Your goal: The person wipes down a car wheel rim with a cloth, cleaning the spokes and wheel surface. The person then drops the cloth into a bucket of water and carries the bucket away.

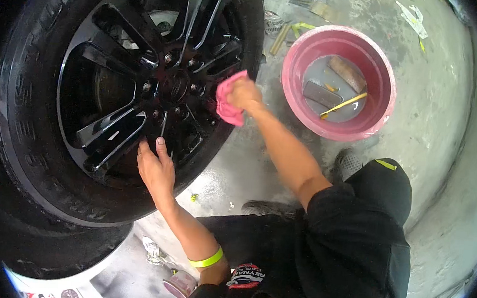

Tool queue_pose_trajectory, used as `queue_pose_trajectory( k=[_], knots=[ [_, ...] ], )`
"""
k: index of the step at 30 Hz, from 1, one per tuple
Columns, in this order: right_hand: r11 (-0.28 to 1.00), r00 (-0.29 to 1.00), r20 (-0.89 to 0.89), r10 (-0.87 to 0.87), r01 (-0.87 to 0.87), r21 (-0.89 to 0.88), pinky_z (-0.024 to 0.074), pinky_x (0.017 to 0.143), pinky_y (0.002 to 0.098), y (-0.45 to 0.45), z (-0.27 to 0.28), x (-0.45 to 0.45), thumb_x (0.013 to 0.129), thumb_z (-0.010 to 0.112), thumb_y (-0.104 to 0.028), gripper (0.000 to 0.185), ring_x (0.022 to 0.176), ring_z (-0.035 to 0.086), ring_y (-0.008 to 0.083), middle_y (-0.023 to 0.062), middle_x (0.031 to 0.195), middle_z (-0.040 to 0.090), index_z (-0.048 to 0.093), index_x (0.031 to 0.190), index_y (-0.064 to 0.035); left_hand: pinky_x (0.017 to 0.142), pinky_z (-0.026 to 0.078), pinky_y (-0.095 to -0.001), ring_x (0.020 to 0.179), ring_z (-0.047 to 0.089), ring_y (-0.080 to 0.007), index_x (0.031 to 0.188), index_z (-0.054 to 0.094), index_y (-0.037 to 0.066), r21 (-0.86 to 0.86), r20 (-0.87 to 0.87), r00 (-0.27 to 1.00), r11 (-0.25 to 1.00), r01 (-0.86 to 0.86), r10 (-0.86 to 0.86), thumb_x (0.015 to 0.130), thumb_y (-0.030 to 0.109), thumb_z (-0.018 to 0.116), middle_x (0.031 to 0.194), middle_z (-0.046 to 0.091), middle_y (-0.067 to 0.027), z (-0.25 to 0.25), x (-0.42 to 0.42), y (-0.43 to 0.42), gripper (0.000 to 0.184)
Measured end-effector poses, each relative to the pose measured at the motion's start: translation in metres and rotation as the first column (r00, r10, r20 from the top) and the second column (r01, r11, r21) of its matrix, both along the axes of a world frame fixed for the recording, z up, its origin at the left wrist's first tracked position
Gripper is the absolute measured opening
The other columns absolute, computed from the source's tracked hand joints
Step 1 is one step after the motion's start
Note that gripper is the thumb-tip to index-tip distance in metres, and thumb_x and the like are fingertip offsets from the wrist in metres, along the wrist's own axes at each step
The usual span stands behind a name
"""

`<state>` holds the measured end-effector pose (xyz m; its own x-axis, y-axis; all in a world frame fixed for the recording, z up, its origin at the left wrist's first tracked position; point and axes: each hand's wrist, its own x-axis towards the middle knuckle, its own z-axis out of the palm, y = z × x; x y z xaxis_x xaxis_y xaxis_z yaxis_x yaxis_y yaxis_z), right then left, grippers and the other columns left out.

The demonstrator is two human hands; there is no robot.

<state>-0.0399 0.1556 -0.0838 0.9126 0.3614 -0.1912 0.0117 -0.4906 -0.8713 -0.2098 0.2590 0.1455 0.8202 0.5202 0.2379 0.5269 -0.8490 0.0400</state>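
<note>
A glossy black alloy wheel (174, 85) in a black tyre (25, 149) fills the left side of the head view. My right hand (245, 95) grips a bunched pink cloth (230, 101) at the right edge of the wheel; the hand is slightly blurred, and I cannot tell whether the cloth touches the rim. Lower down, my left hand (156, 168) rests at the lower spokes with thumb and fingers apart and no object in it. Some of its fingertips are partly hidden against the dark wheel.
A pink basin (386, 104) right of the wheel holds greyish water, blocks and a yellow-handled brush (345, 105). Tape scraps (411, 20) and a plastic bag (273, 24) lie on the concrete floor. A small pink tub (180, 285) sits near my left elbow.
</note>
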Motion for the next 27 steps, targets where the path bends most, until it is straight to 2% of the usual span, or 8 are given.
queue_pose_trajectory(
  k=[5, 7, 12, 17, 20, 22, 24, 27],
  knots=[
    [0.798, 0.85, 0.056, -0.523, 0.465, 0.384, 0.0506, 0.085, 0.0466, -0.022, 0.037, 0.032, 0.078, 0.059, -0.021, 0.026, 0.098, 0.062, 0.0408, 0.0226, 0.1, 0.065, 0.067, 0.096, -0.0028, 0.091, 0.043, -0.0492, 0.107, 0.055, -0.0458, 0.125, 0.05, -0.01, 0.01, -0.014, 1.0, 1.0, -0.008, 0.009, 0.099, 0.029, 0.051, 0.115, 0.058, -0.0305, -0.001, 0.0, -0.007, 0.047],
    [0.549, 0.618, -0.247, -0.746, 0.781, 0.297, 0.0506, 0.083, 0.0477, -0.002, 0.014, 0.049, 0.08, 0.059, -0.018, 0.021, 0.091, 0.064, 0.0425, 0.0227, 0.097, 0.065, 0.066, 0.094, -0.0045, 0.089, 0.043, -0.0494, 0.105, 0.056, -0.0455, 0.123, 0.05, -0.009, 0.047, -0.017, 1.0, 0.999, 0.003, -0.002, 0.1, 0.028, 0.05, 0.113, 0.059, -0.0303, -0.004, -0.001, -0.003, 0.043],
    [0.661, 0.74, -0.12, -0.662, 0.652, 0.371, 0.0506, 0.08, 0.0502, 0.004, 0.002, 0.031, 0.084, 0.058, -0.018, 0.021, 0.089, 0.064, 0.0425, 0.0231, 0.097, 0.066, 0.068, 0.101, -0.0097, 0.089, 0.042, -0.0505, 0.105, 0.055, -0.0456, 0.123, 0.049, -0.008, 0.071, -0.03, 0.999, 0.997, -0.015, 0.017, 0.1, 0.027, 0.048, 0.114, 0.058, -0.0301, -0.009, 0.002, -0.005, 0.041],
    [0.861, 0.668, 0.544, -0.508, 0.406, 0.306, 0.0456, 0.088, 0.0404, 0.004, -0.011, 0.026, 0.085, 0.055, -0.022, 0.021, 0.088, 0.065, 0.029, 0.0145, 0.09, 0.07, 0.071, 0.094, -0.0108, 0.089, 0.04, -0.0513, 0.105, 0.055, -0.0451, 0.123, 0.049, -0.008, 0.115, -0.035, 0.999, 0.993, -0.018, 0.022, 0.1, 0.026, 0.048, 0.115, 0.057, -0.0296, -0.014, 0.006, 0.001, 0.041],
    [0.98, 0.877, 0.474, -0.079, -0.02, 0.2, 0.0424, 0.088, 0.0362, -0.006, -0.012, 0.057, 0.085, 0.051, -0.017, 0.023, 0.077, 0.065, 0.024, 0.006, 0.07, 0.07, 0.072, 0.078, -0.0105, 0.089, 0.041, -0.0511, 0.105, 0.055, -0.0448, 0.124, 0.049, -0.009, 0.123, -0.047, 0.997, 0.991, -0.062, 0.068, 0.1, 0.025, 0.048, 0.114, 0.058, -0.0291, -0.011, 0.005, -0.005, 0.041],
    [0.996, 0.808, 0.584, -0.079, 0.049, 0.068, 0.0427, 0.085, 0.0369, 0.002, -0.003, 0.058, 0.082, 0.05, -0.011, 0.025, 0.07, 0.064, 0.023, 0.001, 0.057, 0.067, 0.071, 0.067, -0.01, 0.089, 0.041, -0.0512, 0.104, 0.055, -0.0451, 0.123, 0.049, -0.009, 0.124, -0.044, 0.996, 0.99, -0.071, 0.077, 0.1, 0.024, 0.048, 0.113, 0.058, -0.029, -0.01, 0.003, -0.007, 0.04],
    [0.859, 0.995, -0.059, -0.078, 0.097, 0.502, 0.0421, 0.09, 0.0327, -0.006, 0.021, 0.05, 0.08, 0.052, -0.014, 0.022, 0.063, 0.063, 0.0247, 0.0029, 0.059, 0.067, 0.072, 0.074, -0.0089, 0.089, 0.041, -0.0514, 0.104, 0.055, -0.0452, 0.122, 0.05, -0.009, 0.149, -0.027, 0.998, 0.988, -0.051, 0.056, 0.1, 0.024, 0.048, 0.112, 0.058, -0.0289, -0.012, -0.001, -0.007, 0.04],
    [0.882, 0.992, 0.033, -0.125, 0.096, 0.462, 0.046, 0.096, 0.0358, -0.001, 0.046, 0.023, 0.077, 0.056, -0.018, 0.029, 0.107, 0.06, 0.0247, 0.0122, 0.078, 0.071, 0.073, 0.097, -0.0058, 0.089, 0.041, -0.052, 0.103, 0.055, -0.0454, 0.12, 0.05, -0.009, 0.131, -0.022, 0.998, 0.99, -0.047, 0.05, 0.099, 0.024, 0.049, 0.111, 0.058, -0.0291, -0.013, 0.007, -0.009, 0.039]
  ],
)
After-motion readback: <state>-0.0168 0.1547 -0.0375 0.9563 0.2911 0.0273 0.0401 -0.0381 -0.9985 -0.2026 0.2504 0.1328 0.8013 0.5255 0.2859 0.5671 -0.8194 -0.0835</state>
